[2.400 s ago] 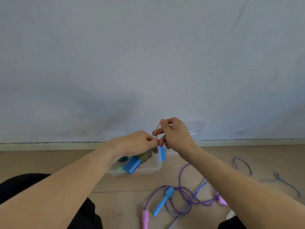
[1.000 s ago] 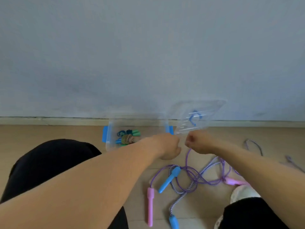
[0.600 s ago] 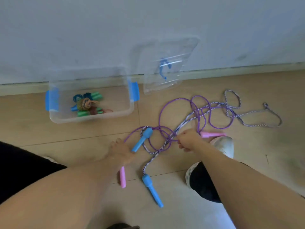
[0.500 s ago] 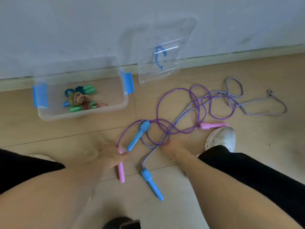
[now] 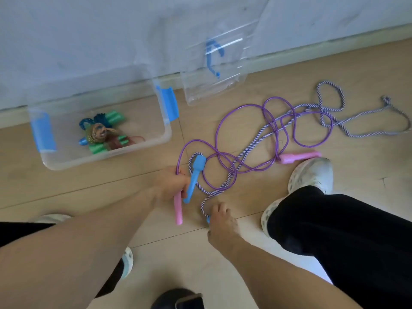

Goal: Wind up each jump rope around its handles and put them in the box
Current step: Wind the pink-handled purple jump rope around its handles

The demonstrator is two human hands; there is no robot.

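A purple jump rope [image 5: 225, 121] lies tangled on the floor with a striped white-and-purple rope [image 5: 256, 134]. My left hand [image 5: 169, 182] is closed around one pink handle [image 5: 178, 209]. The other pink handle [image 5: 298, 157] lies by my right shoe. One blue handle [image 5: 195, 172] of the striped rope rests against my left fingers. My right hand [image 5: 219, 224] covers the other blue handle, only a sliver showing; its grip is unclear. The clear box [image 5: 107, 157] with blue latches holds wound ropes with green and blue handles [image 5: 102, 132].
The box's clear lid [image 5: 214, 70] leans against the wall to the right of the box. My right white shoe [image 5: 310, 175] and black trouser leg stand beside the ropes. The striped rope's far loops [image 5: 356, 121] trail off to the right on the wood floor.
I put a wound rope in the box, then both hands dropped to the floor. My left hand took hold of the pink handle; my right hand moved from the tangle onto the lower blue handle.
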